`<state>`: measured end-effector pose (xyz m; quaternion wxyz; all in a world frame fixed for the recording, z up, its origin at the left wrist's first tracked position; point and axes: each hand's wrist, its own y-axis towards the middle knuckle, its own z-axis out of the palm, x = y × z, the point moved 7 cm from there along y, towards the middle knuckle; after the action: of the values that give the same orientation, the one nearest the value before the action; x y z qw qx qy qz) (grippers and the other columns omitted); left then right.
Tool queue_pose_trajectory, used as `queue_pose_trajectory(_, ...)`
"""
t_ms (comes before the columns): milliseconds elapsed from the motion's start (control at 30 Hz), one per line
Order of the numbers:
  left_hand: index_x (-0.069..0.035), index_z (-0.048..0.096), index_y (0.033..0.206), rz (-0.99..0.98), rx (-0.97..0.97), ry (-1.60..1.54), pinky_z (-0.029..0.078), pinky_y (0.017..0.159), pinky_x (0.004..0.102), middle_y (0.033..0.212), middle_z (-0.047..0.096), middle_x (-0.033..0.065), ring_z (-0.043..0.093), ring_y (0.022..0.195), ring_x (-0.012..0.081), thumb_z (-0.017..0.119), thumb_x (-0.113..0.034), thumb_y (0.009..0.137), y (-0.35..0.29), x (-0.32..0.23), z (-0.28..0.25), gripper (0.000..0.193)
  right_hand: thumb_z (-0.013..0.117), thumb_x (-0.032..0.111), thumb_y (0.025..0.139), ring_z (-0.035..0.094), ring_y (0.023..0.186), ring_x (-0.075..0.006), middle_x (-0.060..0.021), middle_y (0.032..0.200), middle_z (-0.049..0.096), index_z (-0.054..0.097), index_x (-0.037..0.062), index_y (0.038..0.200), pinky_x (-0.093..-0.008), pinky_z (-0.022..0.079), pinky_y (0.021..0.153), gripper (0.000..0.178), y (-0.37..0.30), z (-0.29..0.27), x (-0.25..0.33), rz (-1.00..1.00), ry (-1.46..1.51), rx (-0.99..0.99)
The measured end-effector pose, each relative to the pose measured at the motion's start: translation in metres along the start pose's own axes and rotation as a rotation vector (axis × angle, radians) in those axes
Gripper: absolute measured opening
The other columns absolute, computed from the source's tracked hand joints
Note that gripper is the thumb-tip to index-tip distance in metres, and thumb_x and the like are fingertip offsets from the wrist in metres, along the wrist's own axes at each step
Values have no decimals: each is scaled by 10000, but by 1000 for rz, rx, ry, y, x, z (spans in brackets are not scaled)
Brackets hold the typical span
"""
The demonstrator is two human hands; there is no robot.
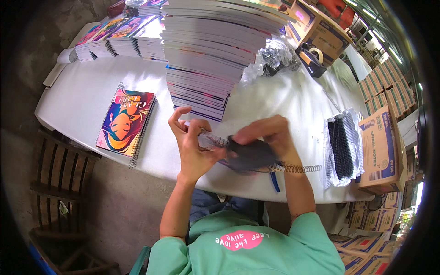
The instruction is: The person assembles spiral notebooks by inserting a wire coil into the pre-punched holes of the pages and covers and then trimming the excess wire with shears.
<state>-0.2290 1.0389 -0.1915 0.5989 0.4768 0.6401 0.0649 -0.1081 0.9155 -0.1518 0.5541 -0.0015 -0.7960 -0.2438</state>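
Notebook (251, 156), between left hand (193, 147) and right hand (270, 132)

And here at six o'clock, filling the lower view, comes a mint-green, soft-looking fabric T-shirt (201, 256)! Across its front, a rounded hot-pink printed patch (245, 242) catches the eye, with chunky white hand-drawn-style lettering (238, 238) across it and spilling past its edge onto the green, upside down from this view. Over to seven o'clock, the plain green short left sleeve (167, 256); round at five, its matching right sleeve (311, 231), both ending near the elbows. Below them, bare forearms and bare hands (190, 144). Just toward twelve from the shirt, dark-blue, denim-like trousers (201, 205) peek through, creased and partly hidden!
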Motion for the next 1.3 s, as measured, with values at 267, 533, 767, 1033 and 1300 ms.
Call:
queue_pose_trajectory(267, -80, 377, 925, -147, -36, -276, 458, 672, 344, 1112, 342, 114, 419, 1071, 244, 945, -249, 361, -1, 8, 4, 818, 630, -79, 655, 667, 754, -140, -103, 847, 711, 719, 19, 923, -246, 522, 697, 299, 12, -1, -12, 77, -294, -21)
queue_pose_trajectory(533, -65, 319, 931, -222, 90, -292, 447, 810, 320, 1127, 329, 138, 407, 1077, 250, 953, -252, 349, 0, 21, 14, 881, 653, -68, 640, 680, 784, -160, -108, 877, 709, 721, 52, 970, -276, 525, 757, 358, 16, -11, -40, 251, -121, -75)
queue_pose_trajectory(767, -73, 304, 954, -156, 123, -353, 431, 791, 305, 1079, 320, 124, 364, 1069, 226, 950, -301, 347, -10, 30, 16, 915, 610, -82, 640, 684, 803, -199, -134, 876, 707, 705, -11, 960, -291, 528, 761, 342, 20, 9, -37, 221, 101, -170)
queue_pose_trajectory(1033, -64, 311, 1001, -210, 96, -357, 457, 696, 244, 1127, 302, 91, 439, 979, 149, 893, -123, 541, -10, 34, 16, 744, 592, 21, 669, 674, 735, -244, -136, 835, 684, 719, 67, 885, -307, 530, 695, 256, 0, -13, -53, 101, -911, -69)
queue_pose_trajectory(1300, -2, 629, 866, -558, -137, -739, 406, 605, 191, 728, 623, -4, 511, 637, 44, 711, -87, 820, -25, 29, 5, 127, 602, 282, 845, 342, 1313, -330, -117, 1419, 382, 340, 204, 1419, -637, 202, 1029, 636, -161, -63, -56, 661, -1074, -433)
